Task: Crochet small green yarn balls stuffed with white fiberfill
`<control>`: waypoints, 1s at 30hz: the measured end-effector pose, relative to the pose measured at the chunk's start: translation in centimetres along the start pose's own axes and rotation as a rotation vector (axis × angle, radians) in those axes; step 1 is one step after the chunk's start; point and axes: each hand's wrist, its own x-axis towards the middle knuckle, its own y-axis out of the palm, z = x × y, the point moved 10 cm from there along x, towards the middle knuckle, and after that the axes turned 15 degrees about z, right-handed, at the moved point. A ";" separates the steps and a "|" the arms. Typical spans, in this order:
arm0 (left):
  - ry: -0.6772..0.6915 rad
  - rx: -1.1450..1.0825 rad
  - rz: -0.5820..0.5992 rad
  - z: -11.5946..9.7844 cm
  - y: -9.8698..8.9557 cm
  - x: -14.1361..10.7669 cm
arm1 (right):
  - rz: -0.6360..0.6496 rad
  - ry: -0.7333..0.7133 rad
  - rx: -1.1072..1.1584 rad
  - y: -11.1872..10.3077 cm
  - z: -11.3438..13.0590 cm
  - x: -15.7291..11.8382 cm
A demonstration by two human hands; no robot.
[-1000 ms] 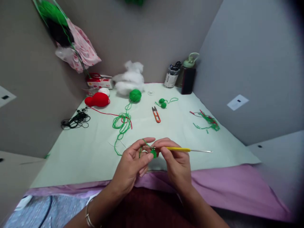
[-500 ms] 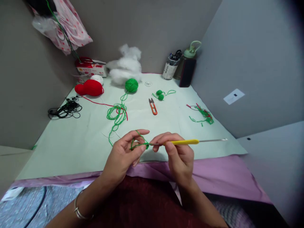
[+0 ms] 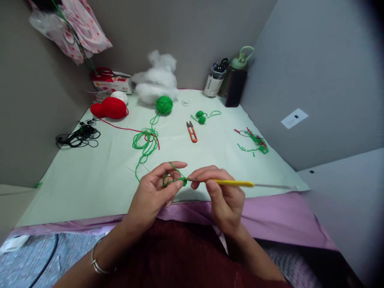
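My left hand [image 3: 151, 190] pinches a small piece of green crochet work [image 3: 185, 181] between thumb and finger, with green yarn looped over its raised index finger. My right hand [image 3: 223, 196] grips the yellow handle of a crochet hook [image 3: 237, 183]. The hook's near metal end reaches into the green piece; its other metal end points right. A green yarn strand runs from my left hand up to loose coils [image 3: 145, 142] on the table and on toward a green yarn ball [image 3: 164, 105].
Thread snips [image 3: 192, 133] and two small green balls [image 3: 201, 119] lie mid-table. Red stuffed piece [image 3: 110, 108], black yarn [image 3: 81, 137] and white stuffing [image 3: 157, 78] are on the left and back. Yarn scraps [image 3: 258, 143], a pen cup [image 3: 213, 85], phone [image 3: 236, 89] and bottle [image 3: 240, 62] are right.
The crochet hook has tilted, its free right end now lower and blurred. Both hands stay close together at the green piece. The whole view has shifted slightly.
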 end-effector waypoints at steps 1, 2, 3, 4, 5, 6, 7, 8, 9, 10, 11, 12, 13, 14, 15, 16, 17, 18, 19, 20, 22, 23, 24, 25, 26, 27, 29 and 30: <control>-0.002 -0.022 0.017 0.1 0.1 0.0 | -0.023 0.027 0.089 -0.2 -0.7 0.0; -0.006 -0.042 0.036 0.2 0.2 0.1 | -0.044 0.058 0.175 -0.3 -1.4 0.0; -0.009 -0.060 0.055 0.3 0.4 0.1 | -0.060 0.086 0.245 -0.4 -2.0 0.0; -0.009 -0.074 0.070 0.4 0.5 0.1 | -0.068 0.108 0.291 -0.4 -2.5 0.0; -0.009 -0.084 0.081 0.4 0.6 0.2 | -0.070 0.122 0.314 -0.3 -2.8 0.0; -0.006 -0.092 0.087 0.4 0.7 0.2 | -0.070 0.131 0.324 -0.3 -3.0 0.0; -0.004 -0.097 0.091 0.4 0.7 0.2 | -0.068 0.136 0.329 -0.2 -3.1 0.0; -0.003 -0.100 0.093 0.4 0.8 0.3 | -0.067 0.138 0.333 -0.2 -3.1 0.0; -0.002 -0.101 0.095 0.4 0.8 0.3 | -0.064 0.137 0.337 -0.2 -3.1 0.0; -0.001 -0.103 0.097 0.4 0.9 0.4 | -0.060 0.133 0.338 -0.1 -3.1 0.0; 0.002 -0.105 0.100 0.3 0.9 0.4 | -0.054 0.126 0.335 -0.1 -3.0 0.1; 0.005 -0.109 0.101 0.3 1.0 0.5 | -0.045 0.120 0.327 0.0 -2.9 0.1; 0.009 -0.111 0.102 0.3 1.0 0.5 | -0.033 0.112 0.317 0.0 -2.8 0.2; 0.013 -0.114 0.102 0.2 1.0 0.6 | -0.019 0.107 0.306 0.1 -2.7 0.2; 0.015 -0.115 0.100 0.3 1.0 0.6 | -0.008 0.102 0.297 0.2 -2.7 0.3; 0.017 -0.116 0.098 0.3 1.0 0.6 | -0.003 0.098 0.294 0.2 -2.7 0.3; 0.017 -0.118 0.096 0.3 1.0 0.6 | -0.005 0.091 0.301 0.2 -2.7 0.3; 0.016 -0.118 0.095 0.3 1.0 0.5 | -0.012 0.084 0.316 0.1 -2.7 0.3; 0.017 -0.118 0.095 0.3 1.0 0.5 | -0.022 0.078 0.337 0.0 -2.7 0.2; 0.016 -0.118 0.095 0.3 1.0 0.5 | -0.029 0.073 0.360 -0.1 -2.8 0.2; 0.014 -0.114 0.093 0.3 1.0 0.5 | -0.028 0.068 0.389 -0.1 -2.8 0.3; 0.013 -0.110 0.091 0.3 0.9 0.4 | -0.025 0.067 0.386 -0.1 -2.7 0.3; 0.013 -0.103 0.087 0.3 0.9 0.4 | -0.021 0.065 0.368 -0.1 -2.6 0.3; 0.011 -0.092 0.084 0.3 0.8 0.4 | -0.017 0.061 0.340 -0.1 -2.4 0.2; 0.012 -0.076 0.079 0.3 0.7 0.4 | -0.013 0.055 0.303 -0.1 -2.2 0.2; 0.013 -0.053 0.074 0.3 0.7 0.4 | -0.010 0.049 0.260 -0.2 -1.9 0.2; 0.015 0.006 0.057 0.2 0.4 0.4 | 0.005 0.030 0.158 -0.2 -1.2 0.1; 0.018 0.039 0.046 0.1 0.3 0.3 | 0.018 0.016 0.101 -0.2 -0.8 0.1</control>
